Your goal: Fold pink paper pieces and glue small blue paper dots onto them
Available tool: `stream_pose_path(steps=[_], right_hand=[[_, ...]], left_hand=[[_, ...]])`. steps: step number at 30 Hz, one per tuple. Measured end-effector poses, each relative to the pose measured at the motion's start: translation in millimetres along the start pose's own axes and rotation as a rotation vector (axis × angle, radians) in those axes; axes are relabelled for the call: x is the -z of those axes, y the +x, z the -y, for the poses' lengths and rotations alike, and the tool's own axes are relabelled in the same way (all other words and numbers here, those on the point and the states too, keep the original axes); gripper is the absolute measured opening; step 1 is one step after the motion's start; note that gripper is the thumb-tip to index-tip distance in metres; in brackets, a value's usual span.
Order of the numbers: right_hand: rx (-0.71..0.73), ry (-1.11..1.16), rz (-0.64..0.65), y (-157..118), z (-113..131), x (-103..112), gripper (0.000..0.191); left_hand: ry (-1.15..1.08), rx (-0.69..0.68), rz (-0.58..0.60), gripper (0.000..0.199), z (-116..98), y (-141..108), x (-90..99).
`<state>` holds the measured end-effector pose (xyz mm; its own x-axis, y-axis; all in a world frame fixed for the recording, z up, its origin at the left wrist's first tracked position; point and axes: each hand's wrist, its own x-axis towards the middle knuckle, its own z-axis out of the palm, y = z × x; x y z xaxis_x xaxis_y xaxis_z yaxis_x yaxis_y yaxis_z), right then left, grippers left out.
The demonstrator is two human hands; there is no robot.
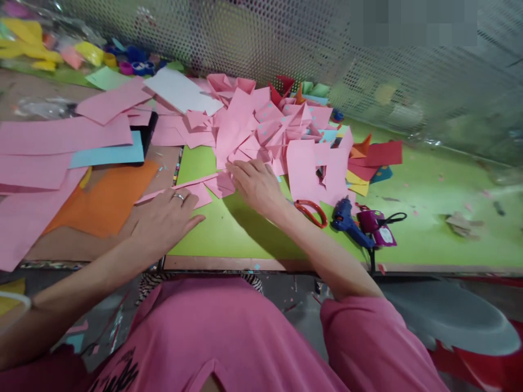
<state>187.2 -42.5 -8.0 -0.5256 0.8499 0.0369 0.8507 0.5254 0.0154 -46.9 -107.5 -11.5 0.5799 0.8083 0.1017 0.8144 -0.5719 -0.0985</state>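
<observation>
Resting on the pink strip (200, 181) at the green tabletop's (212, 237) edge, your left hand (165, 218), thumb spread, apparently steadies it, while your right hand (259, 185), grip indeterminable, touches the pink paper pile's (235, 125) near side, presumably to stop sheets sliding.

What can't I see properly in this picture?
In the head view:
What lies under the left hand: the palm covers it.
Most of the black thing: pink sheets and blue paper cover it.
Some pink sheets' ends: cut off by the left edge.
Shirt writing: blurred.
Purple thing's label: too small.
</observation>
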Motion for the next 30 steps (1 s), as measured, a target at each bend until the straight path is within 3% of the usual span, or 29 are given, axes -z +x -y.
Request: stream_pose_path(steps=[5,9,13,16,21,24,30], right_hand=[[0.081,0.079,0.080,36,0,-8,0.039],[0.061,0.222,0.100,40,7,4,0.024],[0.012,0.452,0.154,25,4,23,0.022],[-0.128,0.510,0.202,4,-6,32,0.027],[-0.286,0.477,0.241,-28,-19,25,0.036],[-0.302,0.664,0.275,-36,-21,19,0.037],[-0.334,1.098,0.313,-38,-23,17,0.047]], left_hand=[[0.083,0.000,-0.038,0.021,10,-8,-11.3],[0.048,-0.005,-0.059,0.020,17,-17,-5.8],[-0.017,0.020,-0.104,0.025,20,-22,-0.9],[-0.059,0.003,-0.118,0.023,21,-18,-4.2],[-0.101,-0.064,-0.067,0.023,21,-1,-9.7],[-0.059,-0.106,-0.022,0.026,18,9,-6.6],[0.065,-0.134,-0.102,0.026,19,20,-9.1]])
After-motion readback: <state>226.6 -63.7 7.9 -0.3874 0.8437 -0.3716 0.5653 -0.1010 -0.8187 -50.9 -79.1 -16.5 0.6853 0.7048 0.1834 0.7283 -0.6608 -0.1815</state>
